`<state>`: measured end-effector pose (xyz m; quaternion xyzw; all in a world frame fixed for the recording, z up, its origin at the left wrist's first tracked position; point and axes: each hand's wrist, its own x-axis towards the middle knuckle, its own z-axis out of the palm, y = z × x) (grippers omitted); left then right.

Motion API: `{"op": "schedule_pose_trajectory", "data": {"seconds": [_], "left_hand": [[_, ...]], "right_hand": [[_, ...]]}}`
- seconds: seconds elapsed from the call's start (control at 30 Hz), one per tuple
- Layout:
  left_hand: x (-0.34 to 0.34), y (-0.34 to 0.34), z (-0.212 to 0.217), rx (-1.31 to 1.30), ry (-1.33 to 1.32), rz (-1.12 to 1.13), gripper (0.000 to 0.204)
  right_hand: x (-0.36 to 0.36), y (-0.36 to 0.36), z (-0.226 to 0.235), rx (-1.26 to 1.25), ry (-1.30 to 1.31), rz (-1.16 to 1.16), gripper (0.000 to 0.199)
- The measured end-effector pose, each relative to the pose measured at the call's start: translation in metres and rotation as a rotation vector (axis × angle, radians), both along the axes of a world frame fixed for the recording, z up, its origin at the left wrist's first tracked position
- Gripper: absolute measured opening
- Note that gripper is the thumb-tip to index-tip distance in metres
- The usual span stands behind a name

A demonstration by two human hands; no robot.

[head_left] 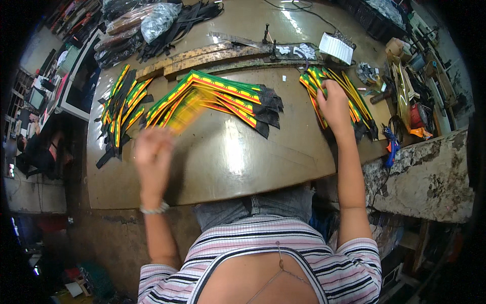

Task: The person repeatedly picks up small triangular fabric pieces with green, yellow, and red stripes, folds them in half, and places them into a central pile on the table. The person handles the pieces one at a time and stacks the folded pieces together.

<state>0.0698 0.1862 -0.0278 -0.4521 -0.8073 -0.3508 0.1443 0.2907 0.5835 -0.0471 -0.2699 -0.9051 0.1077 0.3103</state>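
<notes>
My left hand (pixel 154 149), smeared by motion, is closed at the lower end of a blurred yellow, green and red striped strap (pixel 190 112). That strap passes in front of a fanned, peaked stack of similar straps (pixel 230 96) with black mesh ends. On the right, my right hand (pixel 334 104) bends its fingers over another bundle of striped straps (pixel 360 105), pinching at its upper part; the fingertips are partly hidden. A third loose pile of striped straps with black ends (pixel 123 109) lies at the left of the brown table (pixel 243 167).
Long wooden bars (pixel 207 58) lie behind the straps. Plastic-wrapped bundles (pixel 152 25) and black straps stand at the back left. A paper sheet (pixel 336 48) lies at the back right. A blue glue gun (pixel 391 146) hangs at the right edge.
</notes>
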Motion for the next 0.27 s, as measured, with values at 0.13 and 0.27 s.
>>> {"op": "schedule_pose_trajectory", "data": {"seconds": [0.13,0.27], "left_hand": [[0.065,0.022,-0.021,-0.231,-0.211,-0.027,0.021],[0.066,0.034,-0.007,-0.240,-0.085,-0.054,0.029]], "right_hand": [[0.016,-0.052,0.006,0.182,0.004,0.239,0.029],[0.023,-0.088,0.021,0.088,0.045,0.402,0.031]]}}
